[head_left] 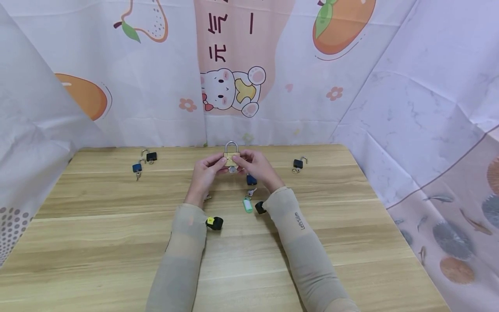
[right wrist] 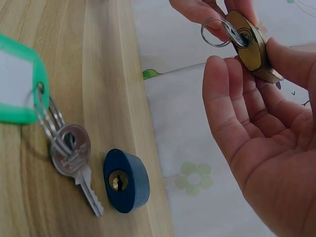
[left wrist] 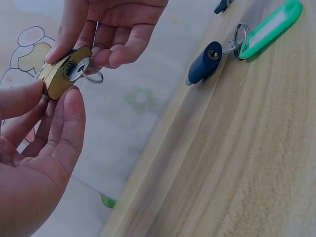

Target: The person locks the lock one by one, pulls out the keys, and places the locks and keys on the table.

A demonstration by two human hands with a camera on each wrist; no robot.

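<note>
A brass padlock [head_left: 231,155] is held up above the far part of the table, its silver shackle pointing up. My left hand [head_left: 205,174] pinches one side of its body between thumb and fingers. The other side is pinched by my right hand [head_left: 260,168]. In the wrist views a key [left wrist: 80,69] with a split ring [right wrist: 210,32] sits in the padlock's bottom keyhole. Below the hands a blue padlock [right wrist: 136,182] stands on the table with its keyhole facing me. Beside it lies a key [right wrist: 73,150] on a ring with a green tag [head_left: 247,205].
On the wooden table [head_left: 117,251], a black padlock [head_left: 151,157] and a blue padlock [head_left: 137,167] lie at the far left, shackles open. Another dark open padlock [head_left: 298,164] lies at the right. A printed curtain [head_left: 156,86] hangs behind the far edge.
</note>
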